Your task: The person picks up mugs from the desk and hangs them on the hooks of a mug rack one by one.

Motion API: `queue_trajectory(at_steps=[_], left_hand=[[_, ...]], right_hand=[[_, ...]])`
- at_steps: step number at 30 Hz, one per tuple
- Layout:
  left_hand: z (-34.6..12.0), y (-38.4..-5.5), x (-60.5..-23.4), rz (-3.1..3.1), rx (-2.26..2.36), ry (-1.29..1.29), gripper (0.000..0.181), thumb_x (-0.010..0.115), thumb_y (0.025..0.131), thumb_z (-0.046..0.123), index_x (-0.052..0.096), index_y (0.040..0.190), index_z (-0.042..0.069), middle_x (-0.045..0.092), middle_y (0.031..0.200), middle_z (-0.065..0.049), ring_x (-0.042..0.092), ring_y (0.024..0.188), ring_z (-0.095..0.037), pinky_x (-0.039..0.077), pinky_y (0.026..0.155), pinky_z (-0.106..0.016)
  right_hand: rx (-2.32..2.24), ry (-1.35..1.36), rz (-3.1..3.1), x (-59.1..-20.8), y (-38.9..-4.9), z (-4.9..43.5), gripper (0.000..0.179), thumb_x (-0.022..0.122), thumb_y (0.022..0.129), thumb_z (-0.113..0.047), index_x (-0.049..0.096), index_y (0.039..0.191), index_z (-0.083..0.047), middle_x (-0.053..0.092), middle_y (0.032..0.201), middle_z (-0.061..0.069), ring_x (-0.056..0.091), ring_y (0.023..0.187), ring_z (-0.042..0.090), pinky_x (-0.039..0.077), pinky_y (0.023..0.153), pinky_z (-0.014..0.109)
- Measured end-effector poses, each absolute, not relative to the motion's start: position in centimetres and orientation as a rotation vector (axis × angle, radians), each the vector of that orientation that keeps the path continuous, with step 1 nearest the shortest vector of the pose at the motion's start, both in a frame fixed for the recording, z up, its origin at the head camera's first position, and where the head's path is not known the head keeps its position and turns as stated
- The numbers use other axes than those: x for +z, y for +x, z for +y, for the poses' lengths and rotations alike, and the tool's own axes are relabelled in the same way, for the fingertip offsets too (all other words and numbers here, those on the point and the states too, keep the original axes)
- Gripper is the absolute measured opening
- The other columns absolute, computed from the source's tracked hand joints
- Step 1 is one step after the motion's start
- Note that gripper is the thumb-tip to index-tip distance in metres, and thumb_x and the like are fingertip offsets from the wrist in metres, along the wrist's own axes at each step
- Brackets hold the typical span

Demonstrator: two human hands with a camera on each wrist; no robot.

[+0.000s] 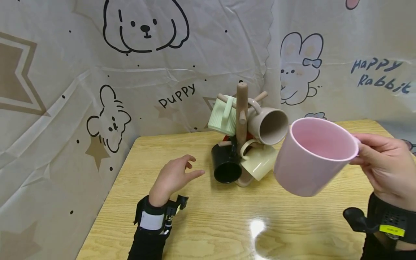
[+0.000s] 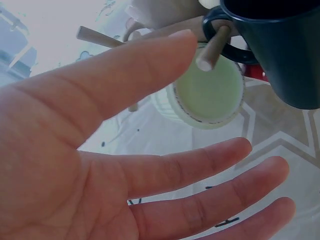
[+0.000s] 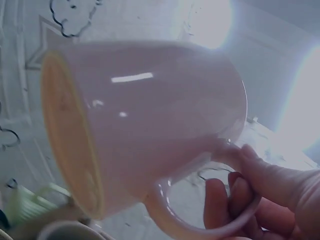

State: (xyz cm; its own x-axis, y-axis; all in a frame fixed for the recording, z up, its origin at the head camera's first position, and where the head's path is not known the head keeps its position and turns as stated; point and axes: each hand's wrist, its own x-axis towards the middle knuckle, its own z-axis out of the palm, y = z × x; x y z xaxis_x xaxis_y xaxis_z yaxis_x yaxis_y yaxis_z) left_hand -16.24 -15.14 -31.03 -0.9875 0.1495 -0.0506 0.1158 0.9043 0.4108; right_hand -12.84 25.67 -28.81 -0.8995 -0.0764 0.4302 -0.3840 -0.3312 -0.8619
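My right hand (image 1: 388,164) grips a pink mug (image 1: 312,169) by its handle, held up off the table to the right of a wooden mug tree (image 1: 242,108). In the right wrist view, fingers and thumb curl round the handle (image 3: 195,230). My left hand (image 1: 172,177) hovers left of the tree, fingers loosely spread and holding nothing, close to a black mug (image 1: 224,164). On the tree hang that black mug, a pale green ribbed mug (image 1: 219,117), a beige mug (image 1: 271,126) and a cream mug (image 1: 260,162). Something red shows partly behind the post.
The tree stands toward the back of a light wood table (image 1: 211,224). A white cloth (image 1: 208,43) with cartoon drawings hangs behind and on the left side. Free peg ends (image 1: 261,95) stick out from the post.
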Motion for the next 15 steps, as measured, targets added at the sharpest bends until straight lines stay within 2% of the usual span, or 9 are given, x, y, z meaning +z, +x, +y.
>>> queue_trajectory(at_steps=[5, 10, 15], left_hand=[[-15.1, -16.0, -30.7, 2.994, 0.632, 0.231, 0.050, 0.064, 0.083, 0.041, 0.056, 0.121, 0.009, 0.065, 0.108, -0.012, 0.061, 0.096, -0.027, 0.049, 0.076, -0.040], [-15.1, -15.8, -30.6, 3.006, 0.628, 0.248, 0.050, 0.064, 0.083, 0.040, 0.056, 0.121, 0.008, 0.065, 0.107, -0.011, 0.061, 0.095, -0.026, 0.049, 0.076, -0.040], [-15.0, -15.6, -30.5, 3.012, 0.637, 0.264, 0.049, 0.064, 0.083, 0.040, 0.057, 0.120, 0.007, 0.065, 0.105, -0.012, 0.061, 0.094, -0.026, 0.049, 0.076, -0.040]], right_hand=[[2.356, 0.674, -1.728, -29.1, -12.7, 21.6, 0.029, 0.043, 0.089, 0.013, 0.066, 0.104, 0.004, 0.071, 0.094, 0.008, 0.069, 0.076, 0.014, 0.055, 0.066, 0.025], [2.100, 0.640, -1.901, -29.5, -12.2, 17.7, 0.025, 0.053, 0.086, 0.010, 0.069, 0.099, -0.004, 0.072, 0.086, 0.001, 0.068, 0.073, 0.009, 0.053, 0.066, 0.020], [1.811, 0.753, -1.883, -30.2, -11.9, 15.3, 0.020, 0.058, 0.080, 0.015, 0.068, 0.094, 0.005, 0.071, 0.080, -0.001, 0.066, 0.069, 0.007, 0.052, 0.062, 0.016]])
